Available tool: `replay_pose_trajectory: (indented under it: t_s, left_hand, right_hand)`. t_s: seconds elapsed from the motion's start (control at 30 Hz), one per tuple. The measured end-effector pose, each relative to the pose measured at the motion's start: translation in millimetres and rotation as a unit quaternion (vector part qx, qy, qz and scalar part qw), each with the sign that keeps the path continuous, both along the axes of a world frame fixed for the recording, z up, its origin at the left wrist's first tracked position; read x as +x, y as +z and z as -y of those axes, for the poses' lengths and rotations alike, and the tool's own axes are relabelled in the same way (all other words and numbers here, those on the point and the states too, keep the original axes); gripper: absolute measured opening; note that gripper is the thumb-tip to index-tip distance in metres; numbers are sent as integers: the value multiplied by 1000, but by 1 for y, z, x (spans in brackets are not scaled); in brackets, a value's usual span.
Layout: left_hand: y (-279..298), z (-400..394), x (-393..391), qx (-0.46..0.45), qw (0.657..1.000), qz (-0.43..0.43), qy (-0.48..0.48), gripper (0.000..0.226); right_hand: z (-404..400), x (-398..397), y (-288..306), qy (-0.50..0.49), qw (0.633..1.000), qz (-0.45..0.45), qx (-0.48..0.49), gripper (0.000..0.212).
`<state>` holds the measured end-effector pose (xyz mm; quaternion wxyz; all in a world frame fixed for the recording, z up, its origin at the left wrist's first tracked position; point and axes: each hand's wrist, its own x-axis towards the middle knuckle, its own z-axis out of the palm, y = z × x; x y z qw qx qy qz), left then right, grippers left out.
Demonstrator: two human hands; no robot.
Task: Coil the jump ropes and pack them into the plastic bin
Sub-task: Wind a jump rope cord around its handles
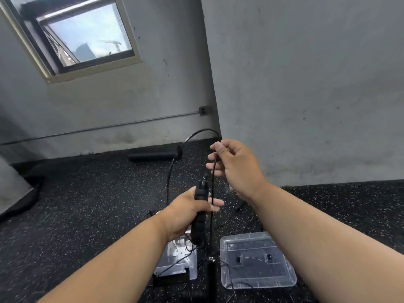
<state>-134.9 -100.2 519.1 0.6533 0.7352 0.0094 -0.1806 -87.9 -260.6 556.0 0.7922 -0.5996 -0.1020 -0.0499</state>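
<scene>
1. We are in the coiling step: our left hand [189,212] wraps its grip round the black ribbed foam handle [200,217] of a thin black jump rope cord [213,182], holding it roughly upright above the floor.
2. Our right hand [235,165] pinches the cord between thumb and forefinger, higher and just to the right of the handle; the other fingers hang loosely curled.
3. From that pinch the cord arches up and over to the left, then drops past the far side of the left hand. A second strand falls straight down from the pinch to the black speckled rubber floor [87,204].
4. The clear plastic bin [175,259] sits on the floor below the left hand, partly hidden by it, with thin cords across it. Its clear plastic lid [255,259] lies flat, just to the right.
5. We judge only a first loop is formed, so most of the cord is uncoiled.
6. Next we need to bring the pinched strand to the handle, trap it under the left fingers, then slide the right hand down for another loop of equal size.
</scene>
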Motion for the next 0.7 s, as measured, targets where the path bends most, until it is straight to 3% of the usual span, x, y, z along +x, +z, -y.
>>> replay_pose_trajectory:
  t_s: [0.13, 0.27, 0.33, 0.47, 0.57, 0.63, 0.7]
  left_hand:
    - [5, -7, 0, -48, 997, -52, -37, 35]
    - [24, -23, 4, -47, 999, -10, -17, 31]
    - [36, -33, 6, -73, 997, 10, -9, 32]
    - [56, -37, 12, -120, 990, 58, 32, 30]
    - [65, -27, 14, -151, 982, 91, 61, 26]
    - [69, -20, 13, -171, 978, 96, 76, 26]
    - [71, -17, 11, -195, 973, 92, 83, 25]
  right_hand:
    - [10, 7, -6, -23, 999, -35, 22, 19]
    - [27, 17, -16, -49, 987, -141, 62, 21]
    - [34, 20, -25, 8, 977, -205, 50, 23]
    - [30, 10, -50, 248, 940, -203, -113, 32]
    - [12, -15, -63, 398, 857, -118, -306, 44]
    - [-5, -30, -75, 390, 820, -77, -412, 50]
    - [-18, -41, -86, 341, 825, -51, -447, 59]
